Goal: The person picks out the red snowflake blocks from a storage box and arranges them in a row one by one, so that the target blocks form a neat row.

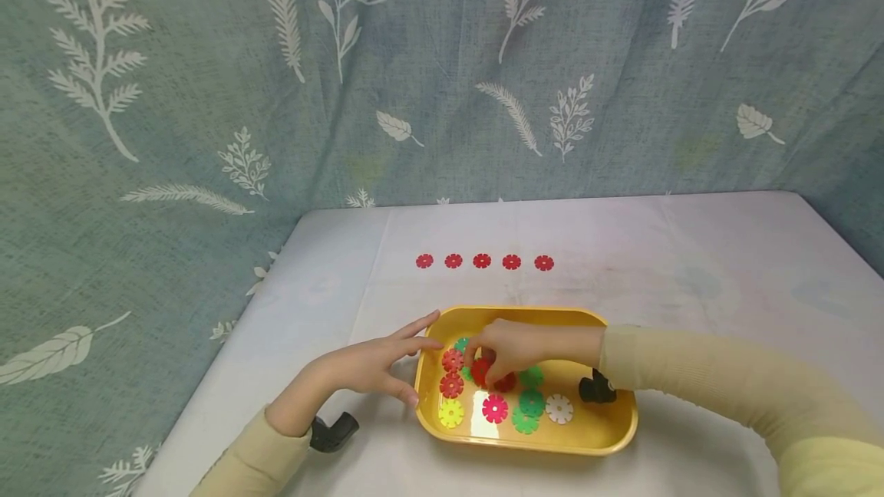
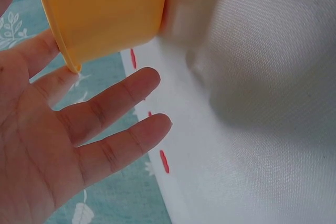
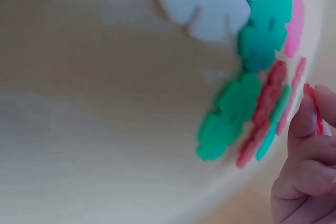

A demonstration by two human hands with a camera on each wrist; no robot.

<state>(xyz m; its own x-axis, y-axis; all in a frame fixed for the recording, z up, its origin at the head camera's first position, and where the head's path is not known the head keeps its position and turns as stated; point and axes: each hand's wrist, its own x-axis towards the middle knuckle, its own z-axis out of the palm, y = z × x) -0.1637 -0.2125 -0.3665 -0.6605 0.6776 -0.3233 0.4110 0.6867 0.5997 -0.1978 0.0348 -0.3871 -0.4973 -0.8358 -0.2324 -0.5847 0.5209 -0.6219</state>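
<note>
A yellow plastic tray (image 1: 528, 447) holds several notched snowflake discs: red, green, a yellow disc (image 1: 452, 413), a pink disc (image 1: 495, 409) and a white disc (image 1: 559, 409). My right hand (image 1: 514, 345) reaches into the tray, and its thumb and finger pinch a red snowflake disc (image 3: 310, 94), seen edge-on in the right wrist view. At the tray's left end, my left hand (image 1: 373, 365) touches the rim with its fingers spread and mostly straight. In the left wrist view, two fingers (image 2: 126, 95) extend below the tray's wall (image 2: 115, 19), free of it.
Beyond the tray, several red discs lie in a spaced row on the white tablecloth (image 1: 621, 267), one red disc (image 1: 482, 261) mid-row. A blue-green leaf-patterned cloth (image 1: 442, 98) hangs behind the table. Dark wrist devices show by both wrists, one device (image 1: 598, 387) over the tray.
</note>
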